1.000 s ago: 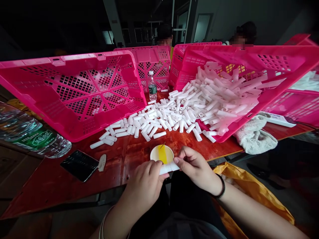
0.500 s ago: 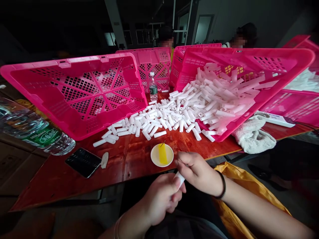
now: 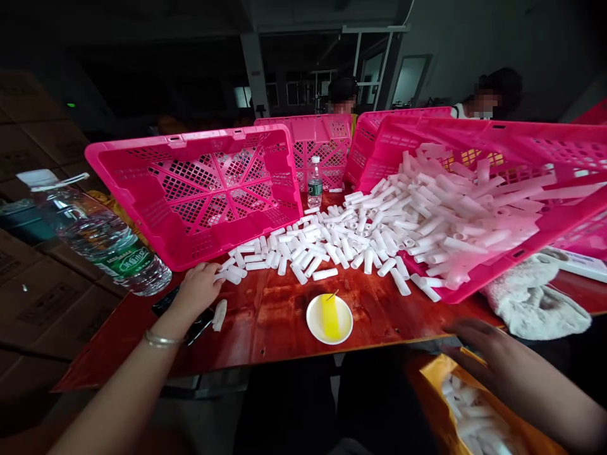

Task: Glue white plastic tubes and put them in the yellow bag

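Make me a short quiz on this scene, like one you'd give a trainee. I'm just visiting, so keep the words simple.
1. Multiple choice. What lies in the small white dish?
A) a bottle cap
B) a yellow strip
C) a bracelet

2. True or false? The left hand is nearer to the loose white tubes than to the dish.

3. Fill the gap. Below the right hand, white pieces show inside an orange-yellow ____.

Key: 1. B. 2. True; it is at the left end of the spread of tubes. 3. Bag.
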Available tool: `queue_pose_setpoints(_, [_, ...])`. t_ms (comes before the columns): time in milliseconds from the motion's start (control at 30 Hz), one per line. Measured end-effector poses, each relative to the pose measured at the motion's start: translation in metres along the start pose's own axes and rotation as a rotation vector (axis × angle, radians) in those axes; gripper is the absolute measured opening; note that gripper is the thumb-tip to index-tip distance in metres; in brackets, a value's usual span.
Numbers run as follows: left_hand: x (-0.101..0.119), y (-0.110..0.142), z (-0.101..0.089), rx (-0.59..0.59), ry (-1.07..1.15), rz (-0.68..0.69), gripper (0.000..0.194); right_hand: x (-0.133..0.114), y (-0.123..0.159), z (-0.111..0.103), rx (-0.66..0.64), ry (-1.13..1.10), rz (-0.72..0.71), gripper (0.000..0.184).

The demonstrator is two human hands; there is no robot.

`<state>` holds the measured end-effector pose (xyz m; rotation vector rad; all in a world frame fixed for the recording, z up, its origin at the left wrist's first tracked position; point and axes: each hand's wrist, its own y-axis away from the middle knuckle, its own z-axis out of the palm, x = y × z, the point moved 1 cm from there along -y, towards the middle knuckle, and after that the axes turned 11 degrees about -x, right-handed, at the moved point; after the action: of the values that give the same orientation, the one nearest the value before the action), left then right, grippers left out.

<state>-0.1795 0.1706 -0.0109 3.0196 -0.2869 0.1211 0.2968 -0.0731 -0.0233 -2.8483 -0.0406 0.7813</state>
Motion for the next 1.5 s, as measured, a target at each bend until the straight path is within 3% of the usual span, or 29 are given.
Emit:
queue_pose_setpoints(67, [-0.015, -0.021, 0.0, -0.063, -0.014, 0.018, 0.024, -0.026, -0.055, 0.025, -0.121, 0.002, -0.157, 0.026])
queue_pose_setpoints(133, [-0.017, -0.03, 0.002, -0.121, -0.025, 0.027, 0.018, -0.056, -0.113, 0.056, -0.165, 0.052, -0.273, 0.032])
queue_pose_setpoints(200, [-0.014, -0.033, 0.005, -0.159, -0.033, 0.023, 0.015, -0.081, -0.162, 0.087, -0.245, 0.104, -0.332, 0.026])
queue_pose_setpoints(267, [-0.012, -0.033, 0.006, -0.193, -0.035, 0.012, 0.011, -0.096, -0.191, 0.109, -0.316, 0.126, -0.352, 0.013])
queue_pose_setpoints(333, [-0.012, -0.029, 0.003, -0.208, -0.028, 0.003, 0.01, -0.099, -0.2, 0.118, -0.355, 0.137, -0.34, 0.007])
queue_pose_setpoints(400, [-0.009, -0.02, -0.001, -0.182, -0.006, 0.015, 0.015, -0.091, -0.19, 0.111, -0.342, 0.142, -0.301, 0.007])
queue_pose_setpoints(500, [0.005, 0.006, -0.004, -0.135, 0.093, 0.096, 0.028, -0.066, -0.152, 0.081, -0.242, 0.114, -0.195, 0.015])
queue_pose_setpoints(567, [0.022, 0.028, 0.0, -0.186, 0.226, 0.211, 0.03, -0.051, -0.12, 0.059, -0.174, -0.043, -0.138, 0.013])
queue_pose_setpoints(667, [0.055, 0.054, 0.015, -0.243, 0.353, 0.367, 0.029, -0.046, -0.081, 0.047, -0.276, -0.352, -0.177, 0.009])
queue_pose_setpoints(767, [0.091, 0.066, 0.032, -0.208, 0.407, 0.432, 0.024, -0.058, -0.064, 0.062, -0.372, -0.428, -0.28, 0.017])
queue_pose_setpoints(867, [0.123, 0.072, 0.047, -0.174, 0.481, 0.509, 0.018, -0.067, -0.065, 0.086, -0.252, -0.352, -0.387, 0.027])
queue_pose_setpoints(1000, [0.149, 0.076, 0.065, -0.169, 0.581, 0.59, 0.075, -0.063, -0.068, 0.104, -0.154, -0.219, -0.531, 0.028])
queue_pose_setpoints(1100, [0.157, 0.075, 0.079, -0.173, 0.601, 0.607, 0.092, -0.06, -0.064, 0.106, -0.209, -0.272, -0.501, 0.026])
queue_pose_setpoints(1200, [0.16, 0.071, 0.087, -0.14, 0.619, 0.602, 0.091, -0.061, -0.06, 0.106, -0.256, -0.445, -0.331, 0.035])
queue_pose_setpoints(1267, [0.16, 0.069, 0.089, -0.12, 0.647, 0.599, 0.087, -0.063, -0.059, 0.107, -0.23, -0.458, -0.251, 0.025])
queue_pose_setpoints(1333, [0.16, 0.068, 0.089, -0.111, 0.681, 0.599, 0.084, -0.066, -0.058, 0.107, -0.187, -0.366, -0.303, 0.015])
queue_pose_setpoints(1433, [0.159, 0.068, 0.091, -0.112, 0.716, 0.605, 0.081, -0.069, -0.058, 0.106, -0.127, -0.258, -0.477, 0.018])
queue_pose_setpoints(1500, [0.158, 0.069, 0.092, -0.113, 0.724, 0.598, 0.079, -0.07, -0.057, 0.104, -0.15, -0.292, -0.479, 0.018])
